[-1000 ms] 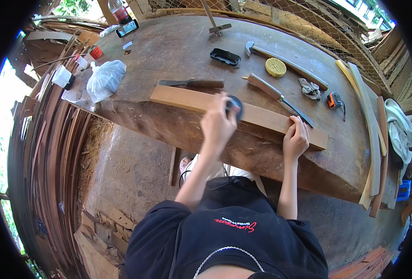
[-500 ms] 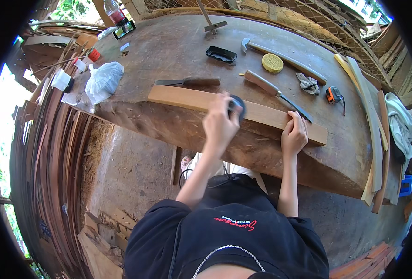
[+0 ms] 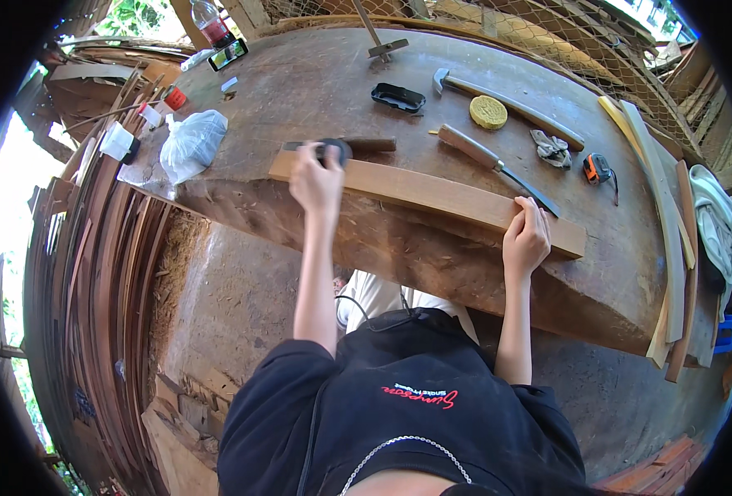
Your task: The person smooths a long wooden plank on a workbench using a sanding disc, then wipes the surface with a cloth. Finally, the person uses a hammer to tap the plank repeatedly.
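Observation:
A long light-brown wooden board [image 3: 432, 192] lies along the near edge of the workbench. Over its left end my left hand [image 3: 315, 183] grips a dark round object [image 3: 334, 152], smeared by motion; its exact kind I cannot make out. My right hand [image 3: 526, 240] is closed at the board's right end, fingertips bunched on its top face. Just behind the left part of the board lies a flat chisel-like tool with a wooden handle [image 3: 372, 144], its blade partly covered. A wooden-handled chisel [image 3: 475, 152] lies slanted behind the right half, its blade tip near my right hand.
Across the workbench [image 3: 300, 91] lie a hammer [image 3: 511, 105], a yellow round block [image 3: 488, 112], a black open case [image 3: 398, 97], a crumpled grey cloth [image 3: 551, 150] and an orange tape measure [image 3: 597, 169]. A tied plastic bag [image 3: 192, 145] sits left; wood strips [image 3: 655, 223] lie right.
My left hand has slid left along the board with the dark round object, from near its middle to its left end. My right hand stays at the right end.

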`<control>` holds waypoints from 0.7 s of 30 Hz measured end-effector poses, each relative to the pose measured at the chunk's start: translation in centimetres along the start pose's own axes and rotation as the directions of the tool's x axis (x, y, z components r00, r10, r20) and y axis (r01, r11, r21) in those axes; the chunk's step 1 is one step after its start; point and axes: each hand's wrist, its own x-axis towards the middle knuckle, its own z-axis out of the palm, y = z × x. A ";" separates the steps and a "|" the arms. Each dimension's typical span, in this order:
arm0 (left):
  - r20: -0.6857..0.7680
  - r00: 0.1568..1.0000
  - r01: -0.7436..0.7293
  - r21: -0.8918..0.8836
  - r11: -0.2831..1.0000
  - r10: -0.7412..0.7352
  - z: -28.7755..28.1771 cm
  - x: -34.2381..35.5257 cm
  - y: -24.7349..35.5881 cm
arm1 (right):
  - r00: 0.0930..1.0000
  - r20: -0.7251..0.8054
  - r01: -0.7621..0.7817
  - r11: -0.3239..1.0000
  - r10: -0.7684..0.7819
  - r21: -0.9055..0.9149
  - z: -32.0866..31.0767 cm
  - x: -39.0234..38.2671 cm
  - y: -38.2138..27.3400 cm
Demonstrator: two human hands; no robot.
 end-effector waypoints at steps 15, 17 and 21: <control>-0.059 0.980 0.195 0.134 0.972 -0.189 -1.6 4.1 -4.4 | 1.000 0.003 0.012 1.000 -0.012 -0.003 0.0 -0.1 0.2; -0.104 0.985 0.158 0.210 0.965 -0.139 -1.1 3.5 -3.7 | 1.000 0.002 0.013 1.000 -0.013 0.000 0.0 -0.1 0.2; -0.002 0.988 -0.153 -0.028 0.988 0.153 -0.1 -3.4 2.2 | 1.000 0.004 0.008 1.000 -0.008 -0.001 0.0 0.0 0.3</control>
